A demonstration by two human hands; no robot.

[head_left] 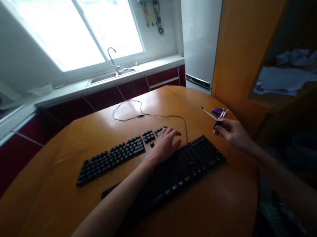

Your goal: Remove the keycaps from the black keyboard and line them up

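Note:
A black keyboard base (181, 171) lies on the table below my hands, most of its keycaps off and a row left along the near edge. Beyond it, loose black keycaps (113, 157) are laid out in keyboard order. My left hand (165, 143) is palm down between the two, fingers apart over the number-pad keycaps (160, 130), which it partly covers. One single keycap (152, 144) sits just left of that hand. At the right, my right hand (231, 133) pinches a small black piece (217, 124) that looks like a keycap. Cotton swabs (222, 114) lie just past it.
A purple cloth (217, 111) is beside the swabs near the right edge of the round wooden table (61, 150). The keyboard's cable (164, 115) loops across the far side. Behind stand a sink (104, 77) and a fridge (200, 23); papers (284, 78) lie on a shelf.

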